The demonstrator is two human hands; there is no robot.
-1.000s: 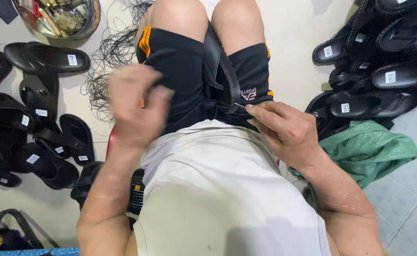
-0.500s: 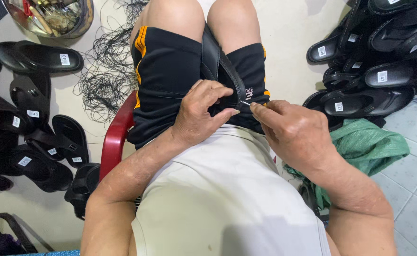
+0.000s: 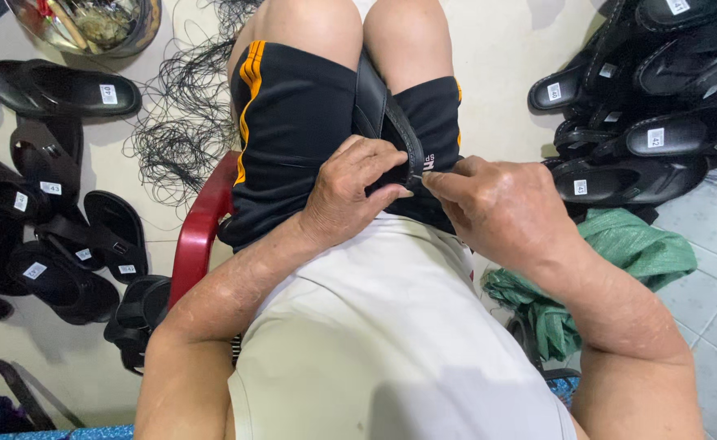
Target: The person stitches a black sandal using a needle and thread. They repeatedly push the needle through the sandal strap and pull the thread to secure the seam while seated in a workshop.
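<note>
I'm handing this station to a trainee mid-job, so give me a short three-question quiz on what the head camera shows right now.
1. True or false: the left hand rests on the black sandal wedged between the knees.
2. Where does the tangle of black thread lie? A: on the floor beside the red chair. B: on the green cloth. C: in the round bowl.
3. Fill in: the right hand pinches something thin at the sandal's ____.

Key:
1. True.
2. A.
3. Strap; what the fingers pinch is too small to identify.
</note>
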